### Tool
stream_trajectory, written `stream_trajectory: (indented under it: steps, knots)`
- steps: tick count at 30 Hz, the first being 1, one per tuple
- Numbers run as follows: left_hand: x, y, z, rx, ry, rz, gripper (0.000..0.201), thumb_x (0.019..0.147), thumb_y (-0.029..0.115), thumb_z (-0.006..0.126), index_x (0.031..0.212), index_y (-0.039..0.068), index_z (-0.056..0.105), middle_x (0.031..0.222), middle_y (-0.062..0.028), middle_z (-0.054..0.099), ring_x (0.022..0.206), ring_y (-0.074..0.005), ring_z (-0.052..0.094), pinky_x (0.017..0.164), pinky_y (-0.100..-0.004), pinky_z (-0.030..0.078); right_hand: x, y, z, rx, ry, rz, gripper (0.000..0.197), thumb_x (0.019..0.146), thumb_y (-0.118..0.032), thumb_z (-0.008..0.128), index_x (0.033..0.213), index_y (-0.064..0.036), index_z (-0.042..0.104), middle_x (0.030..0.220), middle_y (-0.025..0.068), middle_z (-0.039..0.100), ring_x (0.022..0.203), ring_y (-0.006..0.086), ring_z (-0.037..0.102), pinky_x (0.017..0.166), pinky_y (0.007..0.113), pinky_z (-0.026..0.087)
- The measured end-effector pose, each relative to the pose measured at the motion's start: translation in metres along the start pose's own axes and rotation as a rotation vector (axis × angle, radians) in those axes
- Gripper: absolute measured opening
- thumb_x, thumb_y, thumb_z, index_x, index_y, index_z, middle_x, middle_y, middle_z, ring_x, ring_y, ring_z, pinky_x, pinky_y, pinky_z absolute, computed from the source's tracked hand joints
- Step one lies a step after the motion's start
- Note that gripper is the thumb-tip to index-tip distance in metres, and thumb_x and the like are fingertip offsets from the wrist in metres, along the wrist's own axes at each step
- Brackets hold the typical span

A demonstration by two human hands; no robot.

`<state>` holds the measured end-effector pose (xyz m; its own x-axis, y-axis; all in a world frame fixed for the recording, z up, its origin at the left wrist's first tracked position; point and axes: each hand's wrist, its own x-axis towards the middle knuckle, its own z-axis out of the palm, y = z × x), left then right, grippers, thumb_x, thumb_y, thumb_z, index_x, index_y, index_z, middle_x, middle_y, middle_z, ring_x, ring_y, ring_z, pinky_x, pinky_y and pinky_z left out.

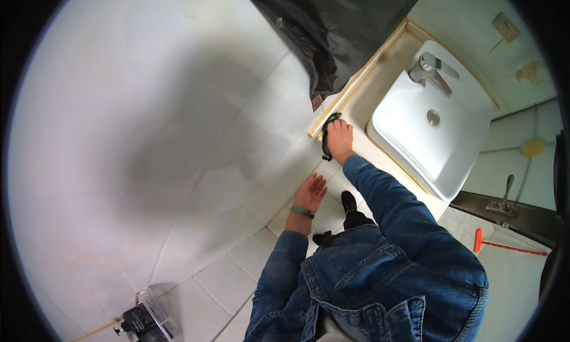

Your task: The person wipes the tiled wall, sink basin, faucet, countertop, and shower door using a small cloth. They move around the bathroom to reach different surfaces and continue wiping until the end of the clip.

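Note:
My right hand [340, 139] is closed on a narrow black object with a green patch [326, 141] at the left front corner of the pale counter [354, 107]. The object's kind is hard to make out, since my fingers cover part of it. Lower and to the left, my left hand [310, 191] is held palm up in front of the white tiled wall, fingers apart and holding nothing. A dark band circles that wrist. Just right of my right hand stands a white rectangular basin [409, 128] with a chrome faucet [433, 71] and a round drain [433, 117].
Black plastic sheeting [344, 27] hangs beyond the counter's far left edge. A red-headed, long-handled tool [478, 240] is at the right near a dark door with a metal handle [503, 204]. At the lower left, a wire rack with a black device [142, 324] is against the wall.

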<state>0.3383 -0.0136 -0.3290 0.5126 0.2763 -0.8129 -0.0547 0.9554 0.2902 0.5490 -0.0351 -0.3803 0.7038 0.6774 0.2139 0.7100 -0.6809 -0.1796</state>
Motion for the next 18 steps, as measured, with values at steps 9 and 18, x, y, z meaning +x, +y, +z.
stream_trajectory:
  steps: [9,18]
  knots:
    - [-0.01,0.003,-0.003,0.101,-0.068,0.029,0.028,0.094,0.026,0.06,0.118,0.011,0.058,0.108,-0.0049,0.066,0.101,-0.0205,0.062,0.088,-0.0383,0.05,-0.011,0.007,-0.032,0.532,-0.066,0.277,0.029,0.086,-0.014,0.057,0.113,-0.0056,0.054,0.104,0.0184,0.06,0.095,0.039,0.058,0.082,0.048,0.048]
    - [-0.024,-0.006,-0.033,0.056,0.0,0.003,0.028,0.094,0.022,0.059,0.119,0.011,0.058,0.109,-0.0059,0.066,0.102,-0.0214,0.062,0.089,-0.0387,0.05,-0.009,-0.011,-0.014,0.036,-0.176,0.056,0.071,0.088,-0.046,0.058,0.138,0.0019,0.04,0.142,0.0178,0.042,0.137,0.0333,0.031,0.114,0.046,0.021]
